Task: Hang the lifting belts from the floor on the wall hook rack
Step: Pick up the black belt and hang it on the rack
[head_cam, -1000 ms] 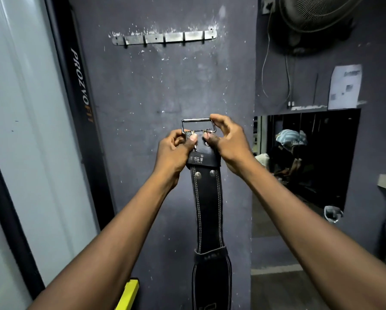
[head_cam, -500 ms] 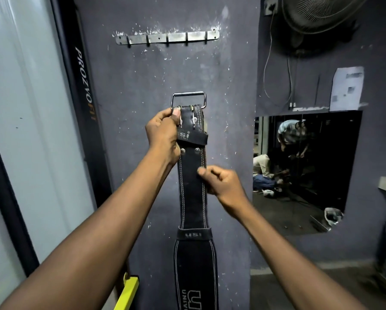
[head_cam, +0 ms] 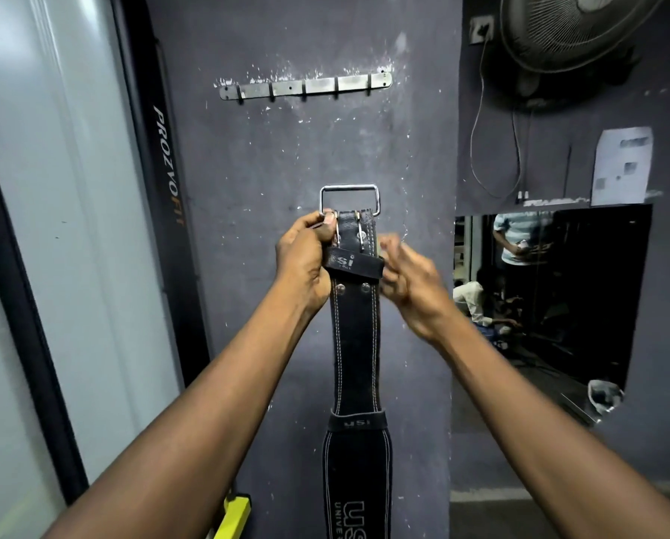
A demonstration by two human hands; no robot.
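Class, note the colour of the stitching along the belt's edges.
White, against the black lifting belt; it shows best in the head view.

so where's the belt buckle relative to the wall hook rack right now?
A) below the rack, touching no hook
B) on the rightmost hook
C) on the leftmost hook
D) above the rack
A: the buckle sits below the hook rack with bare wall between them, all hooks empty, the left hand gripping the belt just under it.

We see a matt black stitched leather belt (head_cam: pixel 355 344), its shiny metal buckle (head_cam: pixel 349 188), and a dull steel hook rack (head_cam: pixel 306 87) on rough painted wall (head_cam: pixel 247 188).
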